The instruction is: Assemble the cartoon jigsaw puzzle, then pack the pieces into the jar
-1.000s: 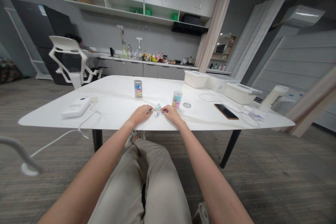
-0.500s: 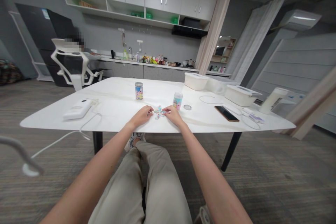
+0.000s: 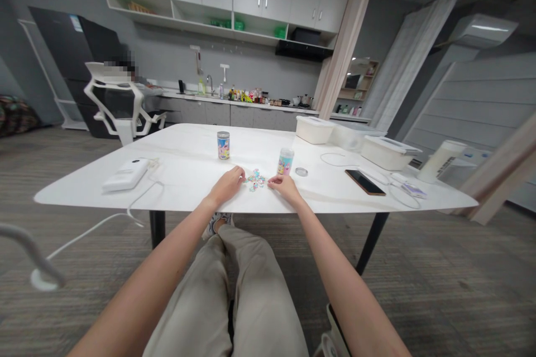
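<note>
A small heap of colourful little pieces (image 3: 255,179) lies near the front edge of the white table. My left hand (image 3: 230,183) rests just left of the heap, fingers curled together; whether anything small is between them is hidden. On the heap's other side is my right hand (image 3: 285,187), its thumb and fingertips pinched together over something too small to make out, if anything. Right behind that hand stands an open clear jar with a pink and blue print (image 3: 285,162). A round metal lid (image 3: 301,172) lies beside it. Farther back stands a lidded printed jar (image 3: 223,145).
On the table (image 3: 184,145) are a white power bank-like device (image 3: 125,175) with a cable at left, a phone (image 3: 364,182), cables, white bins (image 3: 314,129) and a white bottle (image 3: 442,160) at right. A person sits beyond, by an office chair (image 3: 113,89).
My hands have drawn apart, the right one moving slightly right, away from the heap, which shows more fully between them. The whole view has shifted slightly.
</note>
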### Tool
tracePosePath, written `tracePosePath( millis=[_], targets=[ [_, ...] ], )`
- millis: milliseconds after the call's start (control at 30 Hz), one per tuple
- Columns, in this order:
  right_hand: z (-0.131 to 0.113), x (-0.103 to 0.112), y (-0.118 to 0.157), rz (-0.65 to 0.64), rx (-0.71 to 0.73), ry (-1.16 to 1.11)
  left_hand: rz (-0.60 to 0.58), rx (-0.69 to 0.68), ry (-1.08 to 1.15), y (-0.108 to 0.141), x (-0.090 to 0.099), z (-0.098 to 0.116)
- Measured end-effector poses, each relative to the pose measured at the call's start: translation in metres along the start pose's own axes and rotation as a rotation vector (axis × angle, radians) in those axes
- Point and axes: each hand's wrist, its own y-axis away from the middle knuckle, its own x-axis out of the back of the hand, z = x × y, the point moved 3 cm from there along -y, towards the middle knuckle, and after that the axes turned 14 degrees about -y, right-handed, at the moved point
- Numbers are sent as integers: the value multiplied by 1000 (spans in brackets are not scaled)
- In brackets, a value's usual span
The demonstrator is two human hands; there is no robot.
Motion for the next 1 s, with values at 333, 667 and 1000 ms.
tracePosePath(
  millis=[333, 667, 1000],
  targets=[
    [-16, 4, 10, -50, -119, -36, -189, 47, -12, -2, -5, -2],
    [-26, 7, 11, -95, -114, 228, -200, -5, 20, -2, -4, 0],
    [-33, 4, 1, -281, -241, 337, -140, 34, 109, -3, -8, -6]
  ],
)
